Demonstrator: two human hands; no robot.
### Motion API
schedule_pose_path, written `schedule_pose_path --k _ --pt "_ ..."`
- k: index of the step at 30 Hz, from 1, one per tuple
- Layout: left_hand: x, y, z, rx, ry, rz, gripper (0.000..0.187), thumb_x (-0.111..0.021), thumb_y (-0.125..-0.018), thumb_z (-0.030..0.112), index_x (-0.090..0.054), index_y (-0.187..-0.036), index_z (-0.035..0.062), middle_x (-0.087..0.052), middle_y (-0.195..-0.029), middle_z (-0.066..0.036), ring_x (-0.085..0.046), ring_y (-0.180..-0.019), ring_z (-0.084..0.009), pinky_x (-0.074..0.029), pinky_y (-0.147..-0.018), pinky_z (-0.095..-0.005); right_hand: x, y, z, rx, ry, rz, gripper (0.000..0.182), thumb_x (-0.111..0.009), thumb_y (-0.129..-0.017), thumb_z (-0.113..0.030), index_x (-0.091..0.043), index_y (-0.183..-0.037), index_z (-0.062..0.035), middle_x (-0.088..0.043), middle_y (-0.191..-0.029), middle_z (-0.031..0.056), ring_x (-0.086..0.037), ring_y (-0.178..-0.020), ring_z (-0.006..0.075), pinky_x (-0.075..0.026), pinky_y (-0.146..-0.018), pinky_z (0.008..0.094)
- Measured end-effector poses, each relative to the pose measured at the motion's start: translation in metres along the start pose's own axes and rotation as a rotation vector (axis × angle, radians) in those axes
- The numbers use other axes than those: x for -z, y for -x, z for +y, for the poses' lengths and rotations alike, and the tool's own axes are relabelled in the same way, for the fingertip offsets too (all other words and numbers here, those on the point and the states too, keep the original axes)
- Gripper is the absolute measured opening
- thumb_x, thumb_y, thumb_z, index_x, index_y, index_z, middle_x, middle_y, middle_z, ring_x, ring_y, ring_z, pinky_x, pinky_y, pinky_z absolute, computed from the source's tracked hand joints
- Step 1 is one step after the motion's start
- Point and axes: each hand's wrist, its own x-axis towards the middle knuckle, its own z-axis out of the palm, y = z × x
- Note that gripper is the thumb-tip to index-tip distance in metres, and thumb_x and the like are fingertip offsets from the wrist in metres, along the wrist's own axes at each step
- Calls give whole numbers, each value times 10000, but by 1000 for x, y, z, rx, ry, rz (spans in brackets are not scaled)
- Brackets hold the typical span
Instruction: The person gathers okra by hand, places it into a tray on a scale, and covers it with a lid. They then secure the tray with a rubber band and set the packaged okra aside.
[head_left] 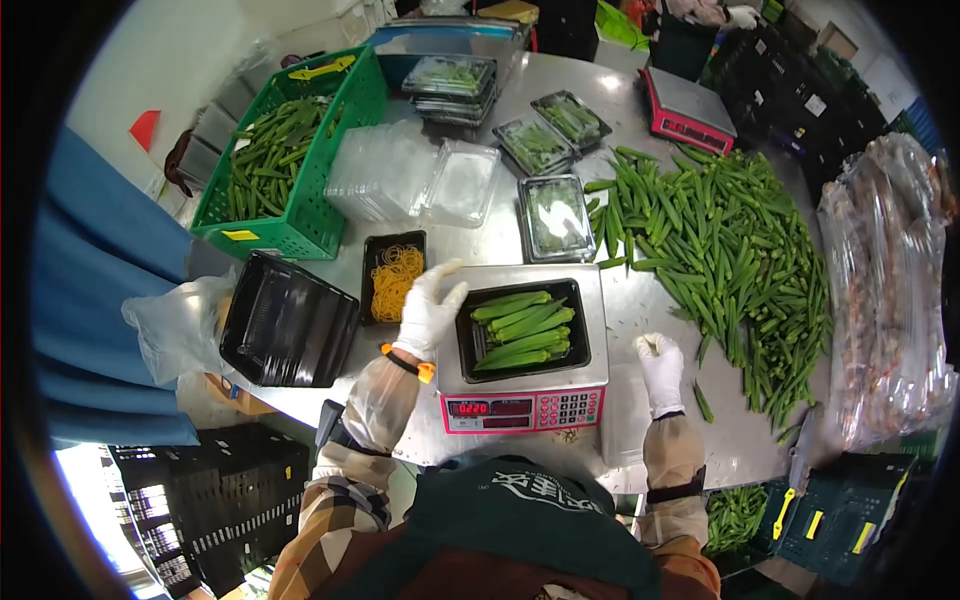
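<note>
head view shows me the black tray (582,335) of okra (525,325) on the scale (522,410), probably light and flexible, best held by opposite rims, my left hand (425,317) open beside it, my right (662,373) curled, contents unclear.

Apron (520,535): dark green, white lettering (530,488) printed across the chest. Left of the apron: brown-and-cream checked sleeve (338,495), translucent oversleeve (385,402), black wristband (404,362) with orange fittings (427,372), white left glove (430,312). Right of the apron: white right glove (661,373), dark wrist cuff (668,415), second translucent oversleeve (676,450), dark forearm band (676,490).
</note>
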Motion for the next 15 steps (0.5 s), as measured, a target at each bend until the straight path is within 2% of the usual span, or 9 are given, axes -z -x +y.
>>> schedule_pose_path --k 1,4,7,10,11,15 --pt "7 1 -12 -3 -32 23 388 -689 -839 119 -619 -1203 8 -668 -1140 -159 -615 -1111 -260 -456 -968 -333 8 12 -3 -33 82 -77 159 -748 -799 -169 -700 -859 -30 -690 -817 143 -655 -685 244 -518 -647 362" --pt "22 15 -33 45 3 64 362 -677 -864 68 -612 -1212 -8 -663 -1159 -126 -618 -1087 -200 -459 -962 -301 18 69 2 -92 297 -241 192 -742 -805 -195 -674 -884 -33 -675 -792 146 -645 -675 250 -510 -637 356" --pt "28 32 -33 172 152 92 318 -633 -906 19 -599 -1220 -25 -656 -1177 -105 -610 -1082 -165 -456 -978 -279 22 126 12 -155 221 -406 183 -747 -809 -144 -648 -914 -31 -674 -772 106 -629 -663 196 -503 -627 324" --pt "25 43 -33 268 202 111 325 -614 -918 3 -588 -1240 -28 -649 -1193 -117 -605 -1093 -164 -457 -980 -278 3 153 35 -310 -288 -330 232 -777 -778 -95 -648 -964 -46 -653 -755 52 -620 -632 168 -519 -616 300" --pt "22 45 -29 284 213 102 322 -606 -925 3 -584 -1245 -32 -649 -1195 -120 -606 -1091 -163 -454 -981 -273 7 155 42 -474 -490 -350 204 -767 -776 -1 -667 -952 -28 -645 -761 -1 -572 -660 76 -499 -605 245" --pt "16 48 -19 268 230 78 323 -603 -929 7 -583 -1250 -29 -651 -1192 -117 -606 -1088 -160 -449 -982 -268 12 150 55 -473 -499 -398 155 -760 -799 -28 -708 -943 0 -690 -785 34 -600 -685 82 -508 -622 245"
